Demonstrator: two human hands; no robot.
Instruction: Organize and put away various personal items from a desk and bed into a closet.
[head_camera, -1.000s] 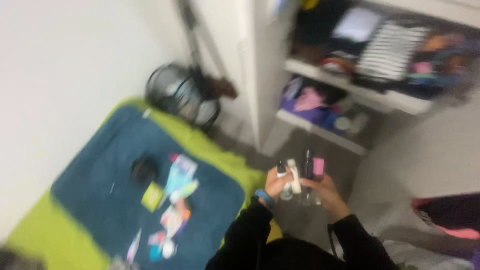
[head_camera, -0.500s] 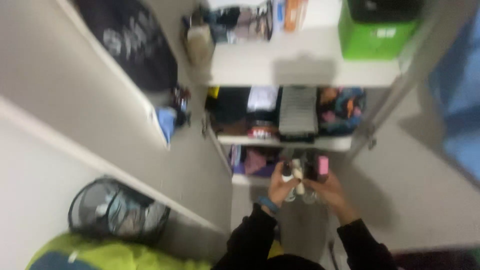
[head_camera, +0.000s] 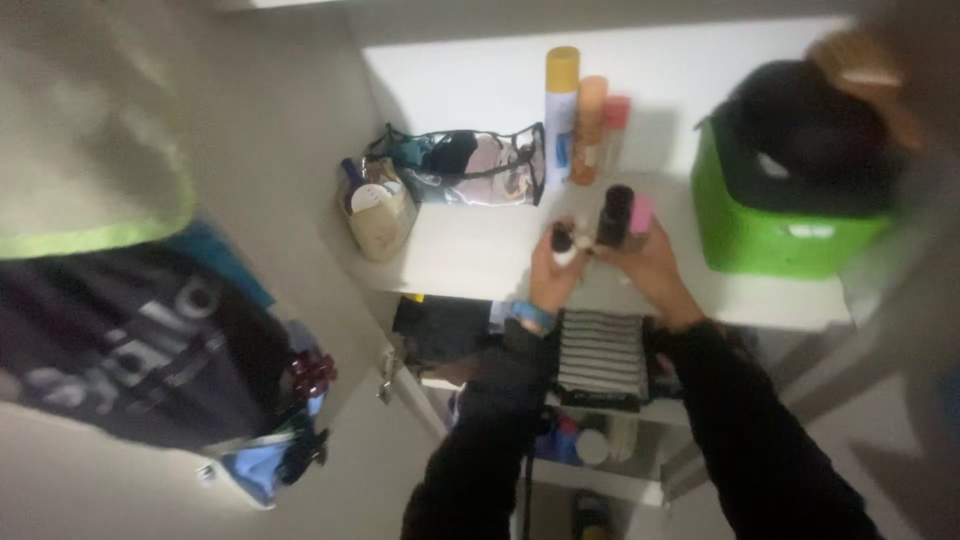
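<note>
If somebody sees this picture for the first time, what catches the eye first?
Probably the bright green box on the right of the white shelf, with a dark cap on top. At the centre, the left hand and the right hand hold several small bottles above the shelf.

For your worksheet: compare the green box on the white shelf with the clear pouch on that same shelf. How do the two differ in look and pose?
The green box is opaque and stiff-sided, while the clear pouch is see-through, with mixed items visible inside. The green box carries a dark object on top; nothing rests on the clear pouch. The green box stands at the right end, the clear pouch toward the left. Both sit on the white shelf.
</note>
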